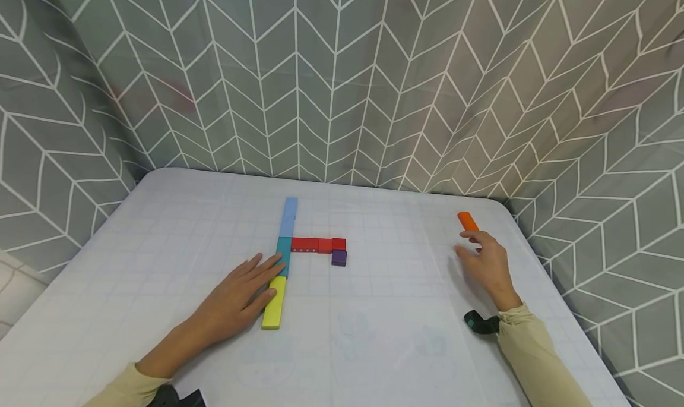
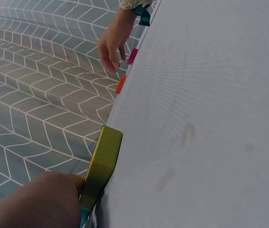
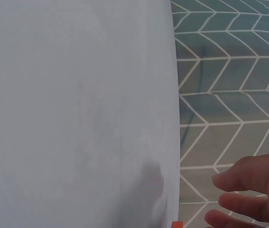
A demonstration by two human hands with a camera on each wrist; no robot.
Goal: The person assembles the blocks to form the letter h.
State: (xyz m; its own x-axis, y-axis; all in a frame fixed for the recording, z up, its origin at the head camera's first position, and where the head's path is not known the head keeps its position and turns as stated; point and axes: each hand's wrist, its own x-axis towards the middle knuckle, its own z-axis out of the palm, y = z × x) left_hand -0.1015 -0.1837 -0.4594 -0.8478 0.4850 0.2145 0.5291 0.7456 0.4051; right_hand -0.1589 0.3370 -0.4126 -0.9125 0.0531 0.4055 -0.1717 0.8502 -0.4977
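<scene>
My left hand (image 1: 230, 303) rests with spread fingers on the teal strip (image 1: 283, 255) and the yellow block (image 1: 274, 309) of a flat row. Light blue pieces (image 1: 288, 214) continue that row at its far end. In the left wrist view the yellow block (image 2: 101, 164) stands close beside the thumb. My right hand (image 1: 488, 267) hovers with loosely bent fingers just on the near side of an orange block (image 1: 467, 220), nothing visible in its grasp. The left wrist view also shows a magenta block (image 2: 133, 56) near that hand; from the head it is hidden.
Red blocks (image 1: 304, 245) branch rightward from the teal strip, with a dark purple cube (image 1: 339, 258) at their right end. A white sheet with faint grid lines covers the table (image 1: 385, 335). Grey chevron-patterned curtain (image 1: 331, 98) surrounds the back and sides.
</scene>
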